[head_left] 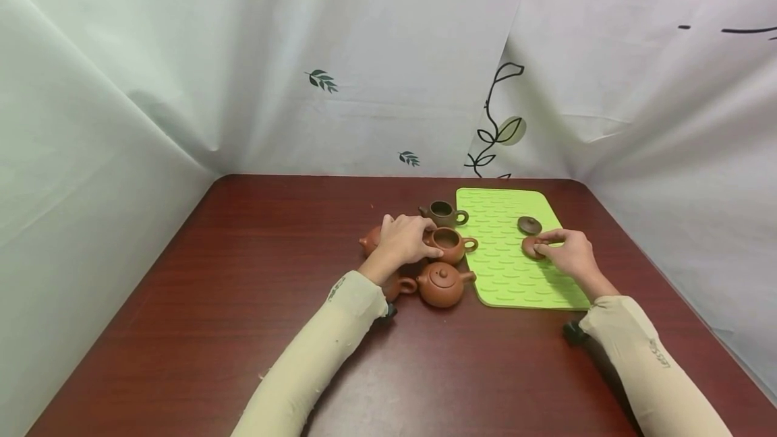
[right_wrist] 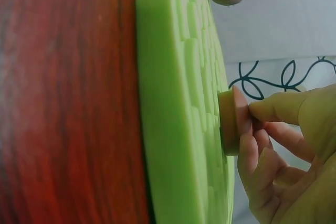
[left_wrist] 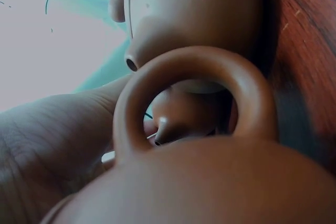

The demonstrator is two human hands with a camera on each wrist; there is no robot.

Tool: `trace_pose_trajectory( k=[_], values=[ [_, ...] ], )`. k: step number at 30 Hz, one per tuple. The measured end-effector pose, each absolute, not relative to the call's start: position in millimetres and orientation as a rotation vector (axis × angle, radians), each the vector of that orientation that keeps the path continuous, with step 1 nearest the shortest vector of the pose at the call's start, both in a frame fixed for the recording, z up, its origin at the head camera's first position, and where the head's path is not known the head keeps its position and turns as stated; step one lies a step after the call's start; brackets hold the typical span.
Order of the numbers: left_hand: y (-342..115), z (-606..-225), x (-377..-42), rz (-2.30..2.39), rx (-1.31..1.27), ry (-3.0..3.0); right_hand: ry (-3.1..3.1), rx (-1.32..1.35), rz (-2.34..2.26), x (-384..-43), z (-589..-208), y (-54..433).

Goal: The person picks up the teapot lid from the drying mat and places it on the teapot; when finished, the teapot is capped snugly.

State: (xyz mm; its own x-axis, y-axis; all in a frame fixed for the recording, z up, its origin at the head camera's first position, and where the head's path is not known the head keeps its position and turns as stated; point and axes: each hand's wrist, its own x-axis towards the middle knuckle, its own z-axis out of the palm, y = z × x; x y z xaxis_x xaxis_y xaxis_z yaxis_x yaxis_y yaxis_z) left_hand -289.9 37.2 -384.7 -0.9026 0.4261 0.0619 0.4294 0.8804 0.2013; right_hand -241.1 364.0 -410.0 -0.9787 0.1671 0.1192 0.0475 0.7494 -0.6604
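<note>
My left hand (head_left: 403, 240) reaches over the teapots and grips the spout side of a lidless reddish-brown teapot (head_left: 448, 246), thumb and forefinger on either side. In the left wrist view, the handle of a nearer teapot (left_wrist: 210, 182) partly hides the hand (left_wrist: 47, 135). On the green mat (head_left: 498, 282), a reddish-brown lid (head_left: 531, 248) is pinched by its knob between the thumb and fingers of my right hand (head_left: 569, 253). The right wrist view has this lid (right_wrist: 229, 124) standing on the mat's surface, with the hand (right_wrist: 294, 150) beside it.
A dark lidless teapot (head_left: 441, 213) stands behind the gripped one, and its dark lid (head_left: 529, 225) lies on the mat. In front is a lidded teapot (head_left: 441, 285). Other reddish teapots, one with its spout (head_left: 367, 243) showing, are partly hidden by the left arm.
</note>
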Motion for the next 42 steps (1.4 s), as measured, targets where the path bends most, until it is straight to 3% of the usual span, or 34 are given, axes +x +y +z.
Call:
trace_pose_trajectory(
  k=[42],
  values=[
    [39.3, -385.0, -289.9, -0.341, -0.659, -3.042, -2.663, -0.127, 1.039, -234.6, -403.8, 340.6]
  ],
)
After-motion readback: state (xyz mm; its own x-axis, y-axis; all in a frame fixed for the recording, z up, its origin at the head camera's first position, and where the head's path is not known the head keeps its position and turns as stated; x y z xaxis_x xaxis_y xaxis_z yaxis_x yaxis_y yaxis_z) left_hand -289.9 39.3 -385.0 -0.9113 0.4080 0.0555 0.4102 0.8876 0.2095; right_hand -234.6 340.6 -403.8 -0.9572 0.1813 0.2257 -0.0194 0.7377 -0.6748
